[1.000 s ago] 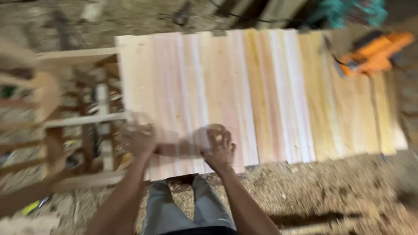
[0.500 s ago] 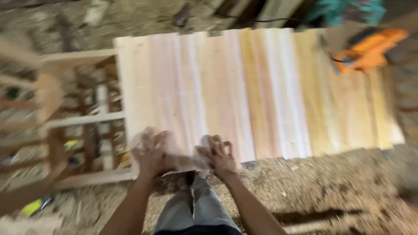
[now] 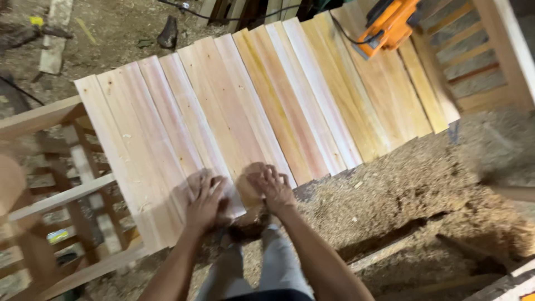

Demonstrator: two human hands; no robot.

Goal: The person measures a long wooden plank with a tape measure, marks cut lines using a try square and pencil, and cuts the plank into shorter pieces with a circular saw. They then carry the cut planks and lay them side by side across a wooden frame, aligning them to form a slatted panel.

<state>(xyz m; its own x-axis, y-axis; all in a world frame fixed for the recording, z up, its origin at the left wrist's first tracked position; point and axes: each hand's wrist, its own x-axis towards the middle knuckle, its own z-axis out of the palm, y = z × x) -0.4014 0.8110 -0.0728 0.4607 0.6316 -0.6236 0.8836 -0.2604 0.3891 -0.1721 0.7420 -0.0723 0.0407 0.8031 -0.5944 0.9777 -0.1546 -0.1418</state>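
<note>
The person's left hand [image 3: 205, 202] and right hand [image 3: 271, 187] lay flat and open, fingers spread, on the near ends of the wooden planks [image 3: 251, 106]. Neither hand gripped anything. The planks could slip apart, because they only lay loose side by side and a hard push on one end might slide one out of line. A finger could get a splinter from a rough plank end. The near ends hung past the wooden frame [image 3: 53, 200] on the left, so pressing down there might tip them up.

The planks made a long row, running from the near left to the far right. They were pale and smooth, some pink, some yellow. An orange power tool [image 3: 387, 23] sat on the far right planks. Sawdust [image 3: 412, 189] covered the floor below.
</note>
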